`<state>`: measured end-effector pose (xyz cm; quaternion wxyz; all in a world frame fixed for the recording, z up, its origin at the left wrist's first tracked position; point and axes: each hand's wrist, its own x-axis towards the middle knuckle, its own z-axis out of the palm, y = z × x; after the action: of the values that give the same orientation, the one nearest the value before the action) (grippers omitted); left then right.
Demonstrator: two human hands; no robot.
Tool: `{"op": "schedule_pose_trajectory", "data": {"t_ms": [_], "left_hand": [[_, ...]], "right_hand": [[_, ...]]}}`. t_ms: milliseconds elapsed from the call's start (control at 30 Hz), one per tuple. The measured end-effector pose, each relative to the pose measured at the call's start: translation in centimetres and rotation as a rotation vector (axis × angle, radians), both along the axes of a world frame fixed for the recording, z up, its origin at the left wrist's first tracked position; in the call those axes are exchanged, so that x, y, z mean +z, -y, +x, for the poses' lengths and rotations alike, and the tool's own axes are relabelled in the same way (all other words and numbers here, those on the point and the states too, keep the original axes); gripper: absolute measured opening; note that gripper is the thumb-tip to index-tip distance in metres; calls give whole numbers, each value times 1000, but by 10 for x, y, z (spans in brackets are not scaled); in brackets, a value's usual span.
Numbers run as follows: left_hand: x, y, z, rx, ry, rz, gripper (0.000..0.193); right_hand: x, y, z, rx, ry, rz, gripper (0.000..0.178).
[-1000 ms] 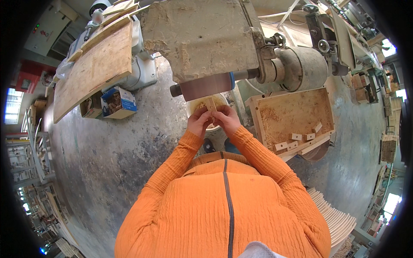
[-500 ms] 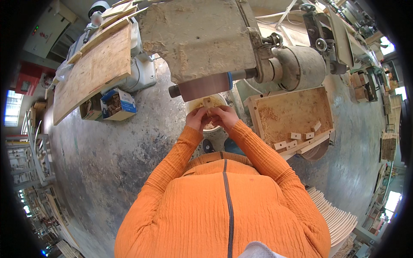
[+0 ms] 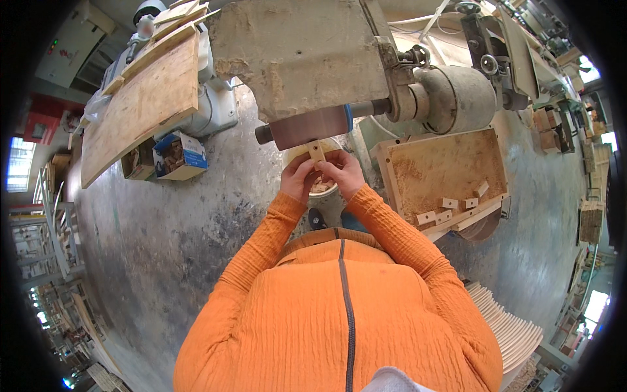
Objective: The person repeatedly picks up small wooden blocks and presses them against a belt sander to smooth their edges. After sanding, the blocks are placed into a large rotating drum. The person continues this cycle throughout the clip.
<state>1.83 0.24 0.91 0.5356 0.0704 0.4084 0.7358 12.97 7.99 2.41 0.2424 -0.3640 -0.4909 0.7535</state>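
Between them my left hand and my right hand grip a small pale wooden block with a dark hole in its face. Both hands are closed, thumbs near each other on the block's lower part. Its far end is at the lower edge of the brown sanding belt, which runs round a roller on the machine; whether they touch I cannot tell. Below my hands stands a white bucket with wooden pieces in it, partly hidden by the hands.
A dusty motor adjoins the roller on the right. Below it, a shallow wooden tray holds sawdust and several drilled blocks. To the left are a plywood board and a blue-white carton of wood pieces. Curved wooden slats lie at lower right.
The wooden block has come up toward the belt and shows more clearly between my fingers. My hands have shifted slightly, uncovering more of the pieces in the bucket.
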Motion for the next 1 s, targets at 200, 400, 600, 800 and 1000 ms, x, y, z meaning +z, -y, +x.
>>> {"op": "schedule_pose_trajectory", "data": {"t_ms": [200, 400, 600, 800, 1000], "left_hand": [[-2, 1, 9, -110, -164, -192, 30], [-9, 4, -1, -62, 16, -169, 27], [-4, -4, -2, -29, 57, -200, 21], [-3, -4, -8, 9, 51, -178, 25], [3, 9, -3, -138, -106, -19, 24]], "right_hand": [[-19, 3, 6, -13, 59, 137, 33], [-6, -1, 8, 40, 19, -268, 32], [-4, -9, 0, 36, 56, -308, 29], [5, -5, -11, 10, 37, -221, 27], [-6, -6, 8, 74, -63, 105, 28]]}}
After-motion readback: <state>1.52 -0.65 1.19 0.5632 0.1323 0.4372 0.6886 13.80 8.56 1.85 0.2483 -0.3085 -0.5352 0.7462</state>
